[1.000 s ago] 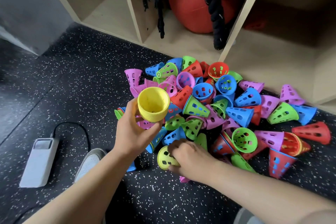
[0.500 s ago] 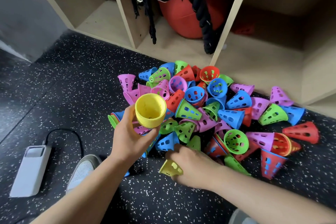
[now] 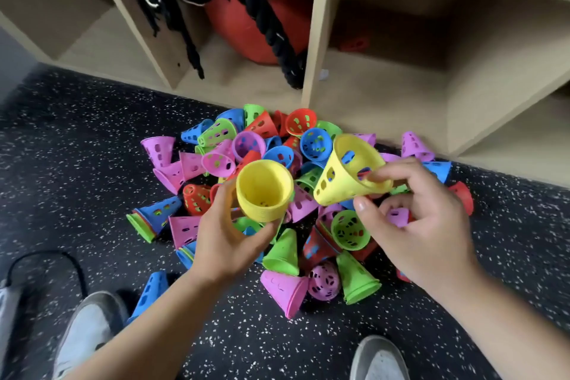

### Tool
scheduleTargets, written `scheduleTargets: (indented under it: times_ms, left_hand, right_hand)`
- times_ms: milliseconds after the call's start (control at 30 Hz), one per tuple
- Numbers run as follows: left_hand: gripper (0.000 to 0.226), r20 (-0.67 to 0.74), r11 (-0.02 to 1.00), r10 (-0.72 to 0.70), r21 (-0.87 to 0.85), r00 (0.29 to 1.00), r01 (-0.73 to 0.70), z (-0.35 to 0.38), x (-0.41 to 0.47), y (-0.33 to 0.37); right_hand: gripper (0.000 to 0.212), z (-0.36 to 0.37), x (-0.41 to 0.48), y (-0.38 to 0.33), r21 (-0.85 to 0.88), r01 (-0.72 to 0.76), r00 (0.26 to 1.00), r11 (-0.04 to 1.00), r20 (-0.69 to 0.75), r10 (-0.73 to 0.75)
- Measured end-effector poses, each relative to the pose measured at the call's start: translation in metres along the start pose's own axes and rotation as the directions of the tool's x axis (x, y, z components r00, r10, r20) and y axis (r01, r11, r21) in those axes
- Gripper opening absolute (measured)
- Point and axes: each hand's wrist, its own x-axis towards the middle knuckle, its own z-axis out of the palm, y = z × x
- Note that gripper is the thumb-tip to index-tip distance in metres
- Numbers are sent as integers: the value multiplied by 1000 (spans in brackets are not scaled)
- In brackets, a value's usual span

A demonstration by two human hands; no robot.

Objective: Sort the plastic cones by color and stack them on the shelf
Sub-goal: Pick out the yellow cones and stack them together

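My left hand [image 3: 228, 234] grips a yellow stack [image 3: 263, 191] of nested cones, thumb on the near side and fingers curled round the far side, with its wide mouth tipped toward me. My right hand [image 3: 425, 225] pinches a single yellow cone [image 3: 348, 173] at its wide rim between thumb and fingertips, narrow end pointing to about 11 o'clock. That cone hangs just beside the stack at its 3 o'clock, and the two do not touch.

Both are held above the pile [image 3: 277, 148], a loose heap of purple, blue, green and red cones that spreads from under my hands toward 12 o'clock on the speckled black floor [image 3: 77, 148]. Most cones lie on their sides, and a few are nested in mixed colours at the pile's 9 o'clock edge.

At 12 o'clock of the pile stands the wooden shelf [image 3: 317, 40], its lower edge just beside the farthest cones. The middle compartment holds a red ball [image 3: 234, 25] with a thick black rope [image 3: 271, 25] draped over it. The compartment at 1 o'clock has something small and red at the back, too dim to tell.

At 6 o'clock I see my shoes [image 3: 89, 333], and a black cable [image 3: 74, 262] at 8 o'clock.
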Motion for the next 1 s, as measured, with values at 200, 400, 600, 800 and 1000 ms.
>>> scheduleTargets:
  times_ms: [200,400,600,800,1000]
  left_hand:
    - [64,116,997,78,-36,990,-74,38,0,26]
    - [68,132,995,93,-55,987,-87,53,-4,31]
    - [69,160,998,67,-24,985,-64,65,-11,25]
    - [71,215,996,79,15,973,-84,83,-17,26]
    - [68,233,997,71,17,970,-77,92,-17,33]
  right_hand:
    - [33,0,7,7,-177,154,980,972,152,-128]
    - [44,3,-33,31,-144,128,983,981,147,-106]
    - [18,-9,-66,77,-212,68,997,975,58,-57]
    - [13,-71,-46,150,-534,-431,901,728,-215,376]
    - [21,-74,-26,171,-638,-457,857,620,-128,499]
